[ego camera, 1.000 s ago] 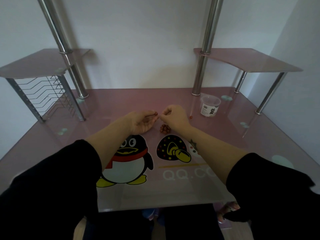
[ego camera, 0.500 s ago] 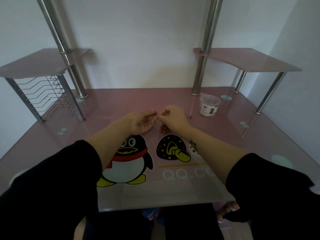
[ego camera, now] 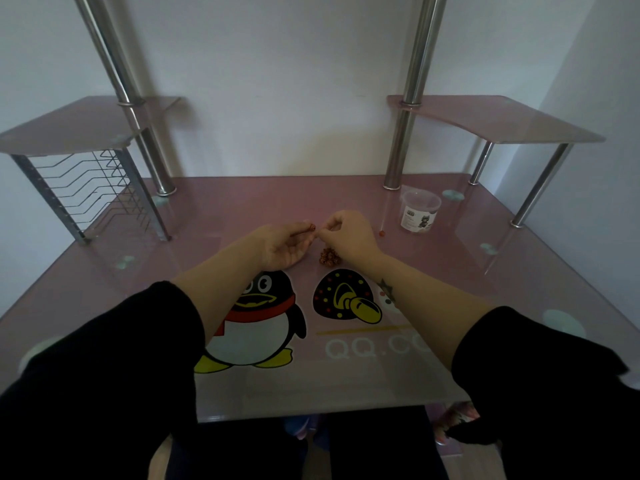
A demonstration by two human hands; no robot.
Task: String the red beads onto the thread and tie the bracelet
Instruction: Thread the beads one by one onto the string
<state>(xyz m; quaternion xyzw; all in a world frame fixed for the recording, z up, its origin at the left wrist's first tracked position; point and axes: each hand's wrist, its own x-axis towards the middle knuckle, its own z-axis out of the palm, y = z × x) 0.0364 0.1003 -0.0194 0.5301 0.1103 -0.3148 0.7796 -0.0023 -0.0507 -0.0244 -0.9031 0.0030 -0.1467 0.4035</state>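
Your left hand lay palm up over the tabletop, its thumb and forefinger pinching one red bead at their tips; your right hand sat just beside it, knuckles up, fingers curled and fingertips pressed together right next to that bead; whether they held the thread, you could not tell, for nothing so fine showed between them. A small pile of beads rested on the tabletop just under and between the two hands; a stray bead lay apart to the right, near a clear plastic cup with a printed label, standing upright. Your forearms crossed a penguin print and a mushroom print on the pink glass; black sleeves covered your arms from the elbows back. A wire rack stood at the far left under a raised shelf; a second shelf stood at the far right.
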